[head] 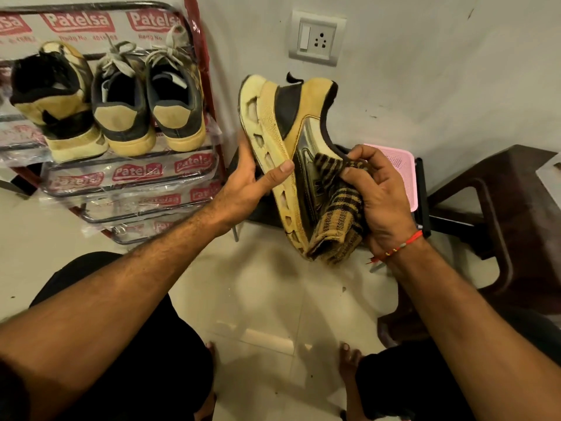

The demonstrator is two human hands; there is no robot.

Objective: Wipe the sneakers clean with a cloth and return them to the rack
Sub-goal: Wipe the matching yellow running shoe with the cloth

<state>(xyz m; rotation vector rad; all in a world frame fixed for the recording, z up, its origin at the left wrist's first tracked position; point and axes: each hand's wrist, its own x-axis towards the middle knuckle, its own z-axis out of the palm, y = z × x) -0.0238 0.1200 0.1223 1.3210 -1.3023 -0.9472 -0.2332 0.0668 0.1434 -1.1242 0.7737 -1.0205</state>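
Observation:
A yellow and black sneaker [288,123] is held up on its side, heel upward, in front of the wall. My left hand [258,180] grips its pale sole, thumb across the sole's edge. My right hand [376,196] holds a checked brown and black cloth [337,214] bunched against the sneaker's shiny side panel. The matching sneaker [57,98] stands on the top shelf of the metal shoe rack [127,183] at the left, heel toward me. Beside it sits a pair of grey and tan lace-up sneakers [148,104].
The rack's lower shelves are wrapped in printed plastic film. A wall socket [317,38] is above the held sneaker. A pink plastic stool [400,171] and a dark brown chair [501,226] stand at the right. Pale floor tiles [273,299] lie between my knees.

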